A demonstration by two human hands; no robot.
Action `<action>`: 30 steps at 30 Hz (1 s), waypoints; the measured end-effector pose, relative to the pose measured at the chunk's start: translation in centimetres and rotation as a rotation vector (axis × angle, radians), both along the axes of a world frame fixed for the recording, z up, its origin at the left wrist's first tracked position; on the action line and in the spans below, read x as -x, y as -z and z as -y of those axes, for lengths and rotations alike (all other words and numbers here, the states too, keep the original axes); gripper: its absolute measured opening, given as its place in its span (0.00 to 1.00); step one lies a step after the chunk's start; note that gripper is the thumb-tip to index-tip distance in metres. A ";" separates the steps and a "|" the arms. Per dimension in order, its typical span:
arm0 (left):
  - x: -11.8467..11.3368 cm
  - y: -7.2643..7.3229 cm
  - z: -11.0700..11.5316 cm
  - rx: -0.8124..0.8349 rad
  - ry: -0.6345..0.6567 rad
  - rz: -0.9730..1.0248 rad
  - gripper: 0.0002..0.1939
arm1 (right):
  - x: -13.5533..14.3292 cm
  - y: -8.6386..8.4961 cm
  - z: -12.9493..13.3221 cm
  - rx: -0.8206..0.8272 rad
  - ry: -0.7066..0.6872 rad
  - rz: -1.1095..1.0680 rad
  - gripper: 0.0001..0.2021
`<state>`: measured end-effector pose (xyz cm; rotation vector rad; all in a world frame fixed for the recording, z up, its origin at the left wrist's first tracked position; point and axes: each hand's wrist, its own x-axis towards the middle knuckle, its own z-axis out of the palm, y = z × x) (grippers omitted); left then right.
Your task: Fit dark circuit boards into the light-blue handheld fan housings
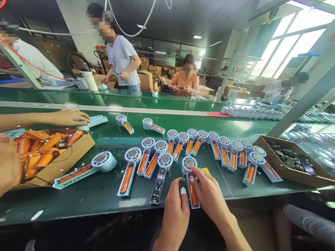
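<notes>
In the head view my left hand (177, 205) is closed on a thin dark circuit board (182, 182), seen nearly edge-on. White covering wraps one of its fingertips. My right hand (209, 190) pinches a thin wire beside it, with the wire's end hidden by the fingers. Between and below both hands lies a handheld fan (189, 162), its round head away from me and an orange battery (193, 193) in its open handle. Just left lies another fan (164, 161) with a dark circuit board (158, 186) over its handle.
Several open fans (128, 174) line the green bench. A carton of orange batteries (78, 157) stands left, a carton of dark boards (321, 179) right. A co-worker's hand (70, 116) reaches over a light-blue part (98, 120). More people work across the bench.
</notes>
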<state>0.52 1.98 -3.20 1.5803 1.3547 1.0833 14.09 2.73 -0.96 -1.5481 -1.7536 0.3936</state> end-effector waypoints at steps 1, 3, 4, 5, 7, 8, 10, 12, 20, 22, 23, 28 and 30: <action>0.0 -0.2 -0.1 0.013 -0.003 0.009 0.18 | 0.1 0.1 -0.1 0.002 0.010 -0.050 0.18; 0.1 -0.7 -0.3 0.045 -0.005 0.035 0.17 | 0.0 0.4 -0.4 0.036 0.027 -0.222 0.15; 0.2 -0.9 -0.3 0.060 0.001 0.049 0.16 | -0.1 0.5 -0.5 0.069 0.027 -0.333 0.14; 0.2 -1.0 -0.4 0.070 0.010 0.061 0.16 | -0.3 0.6 -0.6 0.112 0.022 -0.444 0.14; 0.2 -1.3 -0.6 0.077 0.039 0.079 0.15 | -0.7 0.7 -0.7 0.216 0.008 -0.619 0.18; 0.1 -1.4 -0.7 0.071 0.056 0.082 0.15 | -0.9 0.7 -0.8 0.267 -0.002 -0.669 0.20; 0.0 -1.6 -0.8 0.054 0.087 0.077 0.14 | -1.1 0.7 -0.9 0.335 -0.030 -0.717 0.22; -0.1 -1.8 -0.7 0.042 0.107 0.064 0.13 | -1.2 0.6 -0.9 0.350 -0.052 -0.742 0.23; -0.1 -2.0 -0.5 -0.031 0.111 -0.009 0.10 | -1.4 -0.9 -0.6 0.324 -0.076 -0.416 0.19; 0.2 -2.0 -0.7 -0.038 0.140 -0.030 0.09 | -1.7 -1.8 -0.9 0.306 -0.114 -0.273 0.20; 0.4 -1.9 -0.8 -0.029 0.152 -0.041 0.09 | -1.8 -2.1 -1.1 0.309 -0.139 -0.242 0.20; 0.7 -1.6 -0.5 -0.084 0.134 -0.057 0.08 | -1.5 -2.1 -2.0 0.488 -0.154 -0.480 0.23; 0.6 -1.4 -0.4 -0.134 0.125 -0.034 0.09 | -1.2 -1.7 -1.9 0.523 -0.133 -0.584 0.24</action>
